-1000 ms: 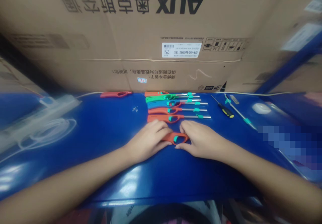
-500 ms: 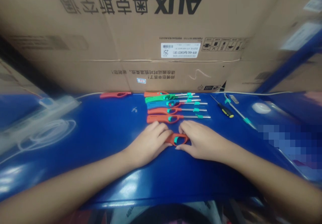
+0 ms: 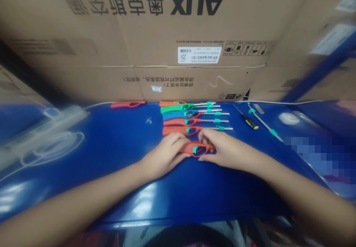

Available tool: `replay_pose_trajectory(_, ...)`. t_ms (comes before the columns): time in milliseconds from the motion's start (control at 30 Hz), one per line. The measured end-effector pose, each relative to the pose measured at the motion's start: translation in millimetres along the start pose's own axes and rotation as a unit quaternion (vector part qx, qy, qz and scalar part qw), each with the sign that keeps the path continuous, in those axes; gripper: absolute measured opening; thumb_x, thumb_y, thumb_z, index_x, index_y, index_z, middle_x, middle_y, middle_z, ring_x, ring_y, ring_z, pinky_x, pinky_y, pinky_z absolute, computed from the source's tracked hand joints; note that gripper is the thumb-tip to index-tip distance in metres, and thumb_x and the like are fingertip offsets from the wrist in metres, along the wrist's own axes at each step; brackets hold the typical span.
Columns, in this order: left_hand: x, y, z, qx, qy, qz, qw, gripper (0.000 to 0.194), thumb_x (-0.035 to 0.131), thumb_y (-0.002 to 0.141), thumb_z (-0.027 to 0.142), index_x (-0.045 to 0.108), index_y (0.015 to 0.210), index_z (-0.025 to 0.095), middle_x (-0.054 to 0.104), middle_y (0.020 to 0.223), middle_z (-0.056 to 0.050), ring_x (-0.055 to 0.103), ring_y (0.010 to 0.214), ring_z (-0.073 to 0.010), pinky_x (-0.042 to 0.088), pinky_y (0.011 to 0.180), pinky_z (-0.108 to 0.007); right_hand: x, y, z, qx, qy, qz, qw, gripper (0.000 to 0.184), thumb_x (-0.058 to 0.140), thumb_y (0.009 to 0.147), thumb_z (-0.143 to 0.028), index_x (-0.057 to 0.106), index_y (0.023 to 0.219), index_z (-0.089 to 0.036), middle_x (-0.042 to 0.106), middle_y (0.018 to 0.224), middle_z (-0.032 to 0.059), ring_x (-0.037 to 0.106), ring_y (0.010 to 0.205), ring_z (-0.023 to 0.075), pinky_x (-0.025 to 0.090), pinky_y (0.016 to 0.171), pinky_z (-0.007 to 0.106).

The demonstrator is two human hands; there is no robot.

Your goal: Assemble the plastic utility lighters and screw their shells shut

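Observation:
An orange utility lighter (image 3: pixel 187 148) with a teal trigger lies between my two hands, low over the blue table. My left hand (image 3: pixel 167 153) is closed round its handle end. The thumb and fingers of my right hand (image 3: pixel 222 147) pinch its front end beside the trigger loop. Whether a metal tube sticks out there cannot be seen, as my right hand covers it. Just beyond my hands, a row of lighters (image 3: pixel 178 130) in orange, blue and green lies with metal tubes pointing right and teal pieces on the tubes.
At the back left lies a red lighter handle (image 3: pixel 126 104). A black and yellow screwdriver (image 3: pixel 249 121) and a thin rod with teal pieces (image 3: pixel 263 122) lie to the right. A white power strip (image 3: pixel 61 120) and coiled cable (image 3: pixel 52 149) are left. A cardboard wall (image 3: pixel 144 36) stands behind.
My right hand has shifted slightly right and up along the lighter's front end. More of the orange handle shows between my hands. My left hand has barely moved.

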State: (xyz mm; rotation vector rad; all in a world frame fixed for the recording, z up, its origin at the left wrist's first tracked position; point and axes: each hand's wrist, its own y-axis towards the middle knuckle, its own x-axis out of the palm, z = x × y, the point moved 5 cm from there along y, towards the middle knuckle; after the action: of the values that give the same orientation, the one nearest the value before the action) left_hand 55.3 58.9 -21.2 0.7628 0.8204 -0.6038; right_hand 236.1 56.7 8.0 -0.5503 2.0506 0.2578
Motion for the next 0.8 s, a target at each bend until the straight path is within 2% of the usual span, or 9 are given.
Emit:
replay_pose_trajectory(133, -3.8, 2, -3, -0.024, -0.046, -0.001, 0.999, 0.024, 0.054, 0.102, 0.032, 0.056, 0.122, 0.018, 0.058, 0.117, -0.01, 0.058, 0.109, -0.0212, 0.049, 0.099, -0.037, -5, 6, 13, 0.038, 0.121, -0.008, 0.992, 0.029, 0.082, 0.075, -0.03, 0.058, 0.088, -0.02, 0.061, 0.076, -0.0039, 0.055, 0.068, 0.0129, 0.042, 0.063, 0.026)
replay_pose_trajectory(200, -5.5, 3, -3, -0.027, -0.053, 0.0, 0.998, 0.024, 0.054, 0.102, 0.032, 0.057, 0.122, 0.019, 0.059, 0.117, -0.009, 0.058, 0.109, -0.0213, 0.049, 0.098, -0.037, -7, 7, 16, 0.043, 0.161, -0.018, 0.986, 0.028, 0.082, 0.073, -0.031, 0.061, 0.087, -0.02, 0.061, 0.074, -0.0042, 0.055, 0.068, 0.0125, 0.043, 0.064, 0.026)
replay_pose_trajectory(367, -7.1, 2, -5, -0.026, -0.055, 0.012, 0.998, 0.025, 0.056, 0.101, 0.033, 0.057, 0.122, 0.018, 0.059, 0.117, -0.009, 0.059, 0.11, -0.0217, 0.049, 0.098, -0.037, -7, 9, 16, 0.052, 0.286, -0.07, 0.954, 0.031, 0.081, 0.072, -0.03, 0.062, 0.094, -0.019, 0.064, 0.082, -0.002, 0.059, 0.076, 0.0128, 0.05, 0.073, 0.028)
replay_pose_trajectory(500, -8.7, 2, -10, -0.042, -0.066, 0.041, 0.996, 0.026, 0.057, 0.1, 0.034, 0.056, 0.122, 0.019, 0.06, 0.119, -0.009, 0.06, 0.112, -0.0219, 0.049, 0.099, -0.036, -6, 14, 17, 0.04, 0.375, -0.077, 0.923, 0.034, 0.082, 0.071, -0.034, 0.061, 0.093, -0.019, 0.069, 0.097, 0.0018, 0.067, 0.092, 0.0167, 0.053, 0.087, 0.034)
replay_pose_trajectory(600, -10.2, 2, -13, -0.051, -0.074, 0.063, 0.994, 0.026, 0.058, 0.1, 0.035, 0.057, 0.121, 0.019, 0.062, 0.12, -0.009, 0.061, 0.112, -0.0222, 0.05, 0.098, -0.036, -5, 18, 19, 0.017, 0.334, -0.061, 0.94, 0.025, 0.073, 0.08, -0.039, 0.065, 0.091, -0.018, 0.07, 0.093, 0.0027, 0.067, 0.088, 0.017, 0.053, 0.084, 0.033)
replay_pose_trajectory(700, -11.8, 1, -14, -0.062, -0.089, 0.082, 0.991, 0.026, 0.057, 0.1, 0.036, 0.058, 0.121, 0.02, 0.065, 0.12, -0.008, 0.063, 0.11, -0.0221, 0.051, 0.097, -0.037, -4, 21, 21, -0.01, 0.237, -0.035, 0.971, 0.025, 0.061, 0.091, -0.04, 0.069, 0.096, -0.017, 0.072, 0.089, 0.0037, 0.065, 0.079, 0.0165, 0.052, 0.075, 0.031)
replay_pose_trajectory(800, -13.6, 0, -17, -0.091, -0.127, 0.104, 0.982, 0.027, 0.054, 0.101, 0.035, 0.056, 0.124, 0.02, 0.067, 0.12, -0.008, 0.064, 0.108, -0.0219, 0.051, 0.096, -0.038, -4, 21, 22, -0.029, 0.127, 0.003, 0.992, 0.024, 0.054, 0.095, -0.035, 0.068, 0.091, -0.016, 0.072, 0.083, 0.0041, 0.063, 0.072, 0.0162, 0.049, 0.067, 0.029)
